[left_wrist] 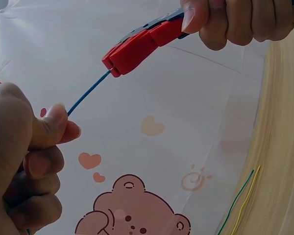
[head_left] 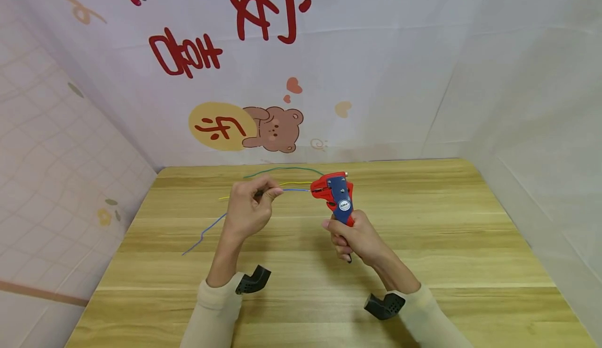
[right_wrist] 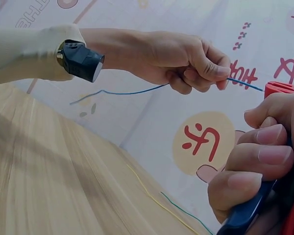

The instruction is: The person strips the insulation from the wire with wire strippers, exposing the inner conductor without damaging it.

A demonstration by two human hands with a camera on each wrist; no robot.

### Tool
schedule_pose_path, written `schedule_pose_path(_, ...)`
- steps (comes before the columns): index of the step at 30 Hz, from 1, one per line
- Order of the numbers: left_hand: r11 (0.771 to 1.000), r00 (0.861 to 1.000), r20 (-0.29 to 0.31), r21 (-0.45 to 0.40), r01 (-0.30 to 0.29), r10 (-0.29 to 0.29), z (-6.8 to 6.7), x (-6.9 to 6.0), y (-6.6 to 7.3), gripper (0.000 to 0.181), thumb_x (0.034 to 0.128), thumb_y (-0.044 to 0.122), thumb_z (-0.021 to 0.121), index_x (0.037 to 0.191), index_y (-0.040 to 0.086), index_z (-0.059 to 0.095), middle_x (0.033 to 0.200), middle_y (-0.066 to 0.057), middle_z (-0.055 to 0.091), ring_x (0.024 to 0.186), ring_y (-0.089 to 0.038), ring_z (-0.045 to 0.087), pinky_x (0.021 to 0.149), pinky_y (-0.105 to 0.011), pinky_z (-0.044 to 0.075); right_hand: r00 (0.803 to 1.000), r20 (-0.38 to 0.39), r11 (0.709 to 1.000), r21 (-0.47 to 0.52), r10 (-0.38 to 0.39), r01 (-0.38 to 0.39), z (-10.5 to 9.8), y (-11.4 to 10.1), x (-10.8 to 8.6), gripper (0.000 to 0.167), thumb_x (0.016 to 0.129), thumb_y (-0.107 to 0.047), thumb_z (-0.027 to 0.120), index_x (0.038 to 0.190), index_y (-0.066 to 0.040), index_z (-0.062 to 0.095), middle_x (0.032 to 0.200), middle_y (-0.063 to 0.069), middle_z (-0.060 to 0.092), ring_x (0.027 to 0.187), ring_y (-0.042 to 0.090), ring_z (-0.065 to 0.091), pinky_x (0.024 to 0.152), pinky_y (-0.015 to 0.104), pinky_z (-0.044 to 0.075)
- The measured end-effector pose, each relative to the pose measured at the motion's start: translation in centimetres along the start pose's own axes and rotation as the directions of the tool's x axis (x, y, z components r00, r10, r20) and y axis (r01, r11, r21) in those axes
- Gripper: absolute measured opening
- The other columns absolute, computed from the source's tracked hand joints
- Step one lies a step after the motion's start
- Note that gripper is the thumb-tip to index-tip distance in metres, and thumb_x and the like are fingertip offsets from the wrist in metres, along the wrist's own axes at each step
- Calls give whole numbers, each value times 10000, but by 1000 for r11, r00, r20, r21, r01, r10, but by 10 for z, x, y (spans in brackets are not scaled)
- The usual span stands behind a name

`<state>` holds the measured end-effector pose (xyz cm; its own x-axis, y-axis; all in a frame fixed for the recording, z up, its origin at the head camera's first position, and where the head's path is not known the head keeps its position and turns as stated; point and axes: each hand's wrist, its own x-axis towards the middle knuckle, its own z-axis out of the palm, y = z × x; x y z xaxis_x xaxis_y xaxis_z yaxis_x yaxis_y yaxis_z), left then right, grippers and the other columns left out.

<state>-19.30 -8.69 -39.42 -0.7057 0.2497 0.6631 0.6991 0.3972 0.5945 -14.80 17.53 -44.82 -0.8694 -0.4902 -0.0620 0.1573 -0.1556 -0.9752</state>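
The wire stripper is in the right hand, to the right of the left hand's grip on a wire. The wire's tail pokes out left of that grip. Behind it, two loose wires lie on the table.

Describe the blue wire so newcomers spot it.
Over the wooden table, find the left hand. It pinches the blue wire, stretched toward the red-and-blue tool. Only this wire is held; the yellow wire and green wire lie on the table.
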Motion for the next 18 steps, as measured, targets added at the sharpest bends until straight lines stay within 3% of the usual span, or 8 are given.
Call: schedule_pose_path(18,1000,1000,-3,21,-2,3,-3,-3,0,179,931,82,733,771,150,693,519,58,456,477,3,266,476,-189,247,1000,-7,999,-30,-15,15,0,3,1,364,1023,-207,629,749,-50,449,563,-17,409,431,122,388,419,268,396)
